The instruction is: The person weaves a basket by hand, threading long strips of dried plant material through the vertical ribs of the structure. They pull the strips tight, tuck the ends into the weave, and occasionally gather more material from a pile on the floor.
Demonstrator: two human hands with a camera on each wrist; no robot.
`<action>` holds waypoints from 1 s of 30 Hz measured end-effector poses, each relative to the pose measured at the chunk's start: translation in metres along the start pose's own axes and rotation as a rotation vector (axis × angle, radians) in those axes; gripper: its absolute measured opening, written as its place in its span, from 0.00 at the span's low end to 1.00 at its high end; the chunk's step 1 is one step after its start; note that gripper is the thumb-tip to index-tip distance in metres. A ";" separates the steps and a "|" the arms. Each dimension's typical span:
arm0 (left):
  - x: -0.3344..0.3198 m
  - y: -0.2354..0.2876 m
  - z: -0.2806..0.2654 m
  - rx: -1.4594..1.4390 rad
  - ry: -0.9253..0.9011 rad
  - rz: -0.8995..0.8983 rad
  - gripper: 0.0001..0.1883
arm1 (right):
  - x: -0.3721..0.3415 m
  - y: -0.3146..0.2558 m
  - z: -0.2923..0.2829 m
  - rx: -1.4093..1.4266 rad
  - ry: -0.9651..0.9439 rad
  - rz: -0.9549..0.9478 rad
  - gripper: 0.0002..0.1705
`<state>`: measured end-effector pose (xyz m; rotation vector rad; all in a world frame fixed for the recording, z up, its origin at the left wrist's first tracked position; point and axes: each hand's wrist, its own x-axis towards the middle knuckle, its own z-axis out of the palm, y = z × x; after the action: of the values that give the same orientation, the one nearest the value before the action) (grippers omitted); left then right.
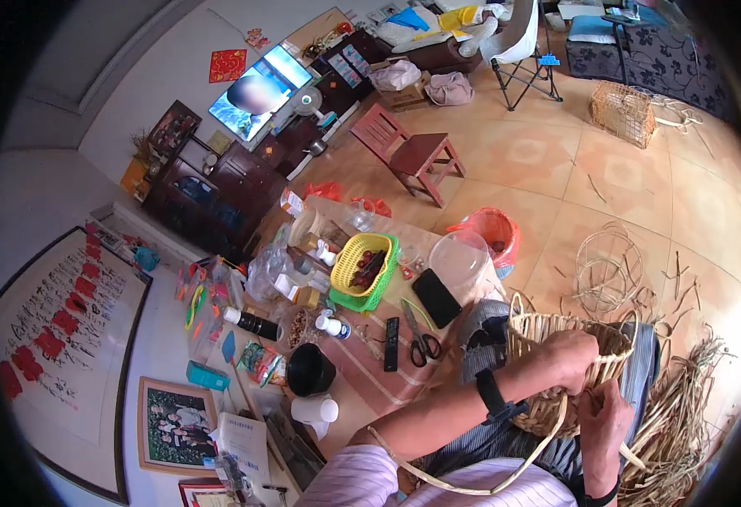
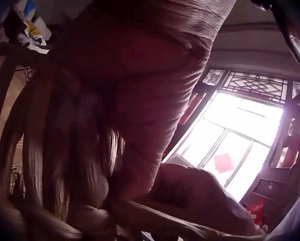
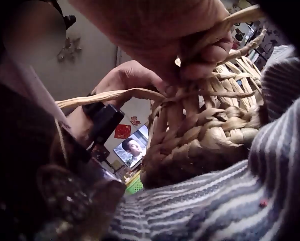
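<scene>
A woven straw basket (image 1: 548, 414) sits on the person's lap, its side made of upright strips over a thick braided band (image 3: 205, 133). The left hand (image 1: 569, 362) reaches over the rim and grips the basket wall, its thumb near the weaving. Just below it, the right hand (image 1: 604, 418) pinches a straw strand (image 3: 210, 35) against the same wall, fingers curled. Another long strand (image 1: 488, 490) trails from the weaving across the person's front. In the left wrist view, the left hand (image 2: 150, 100) hides much of the strips, with the right hand (image 2: 200, 196) close by.
A bundle of loose straw (image 1: 678, 414) lies on the floor at right, near a coil of thin strands (image 1: 608, 270). On the table at left are scissors (image 1: 423, 345), a remote (image 1: 391, 345), a phone (image 1: 436, 297) and a yellow basket (image 1: 362, 262). A red chair (image 1: 421, 156) stands beyond.
</scene>
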<state>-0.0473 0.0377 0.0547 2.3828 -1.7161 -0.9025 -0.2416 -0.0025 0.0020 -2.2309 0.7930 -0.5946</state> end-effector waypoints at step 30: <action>0.000 -0.005 0.004 0.003 0.039 0.041 0.14 | -0.011 -0.023 0.000 -0.116 0.053 -0.089 0.07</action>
<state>-0.0452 0.0412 0.0492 2.3414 -1.7470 -0.8431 -0.2412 0.0180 0.0167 -2.3754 0.7755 -0.6676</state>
